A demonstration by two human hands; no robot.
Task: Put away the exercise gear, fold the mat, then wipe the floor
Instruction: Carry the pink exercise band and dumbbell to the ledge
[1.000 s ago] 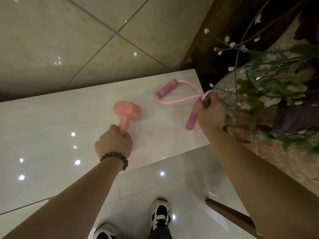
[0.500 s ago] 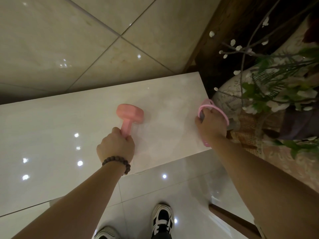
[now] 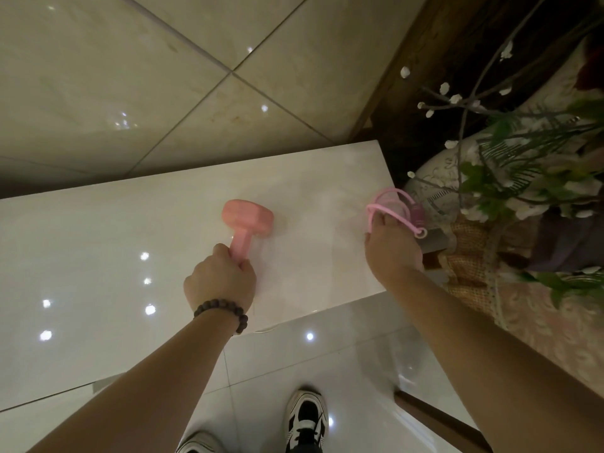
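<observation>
- Dumbbell, pink with a blocky hexagonal head, sits at the centre of the frame with its far head resting on the glossy white stone ledge; the near head is hidden under the fist.
- The left hand, with a dark beaded bracelet at the wrist, is wrapped tightly round the dumbbell's handle.
- The right hand, at centre right by the ledge's right edge, has its fingers curled round a bundle of thin pink skipping rope; a darker pink ribbed handle pokes out beyond the knuckles.
- Loops of rope stand up loosely above that hand, close to the pale embossed vase of artificial white blossom branches and green leaves on the right.
- Risk, as I judge it: a stray loop could snag a branch when the hand lifts away and tug the arrangement over.
- The rope bundle sits near the ledge's edge, so if released there it may slide off onto the tiled floor.
- The polished stone looks slick and hard; setting the dumbbell down roughly could chip it, or let the weight roll.
- Black-and-white trainers stand directly below, in the path of anything that drops.
</observation>
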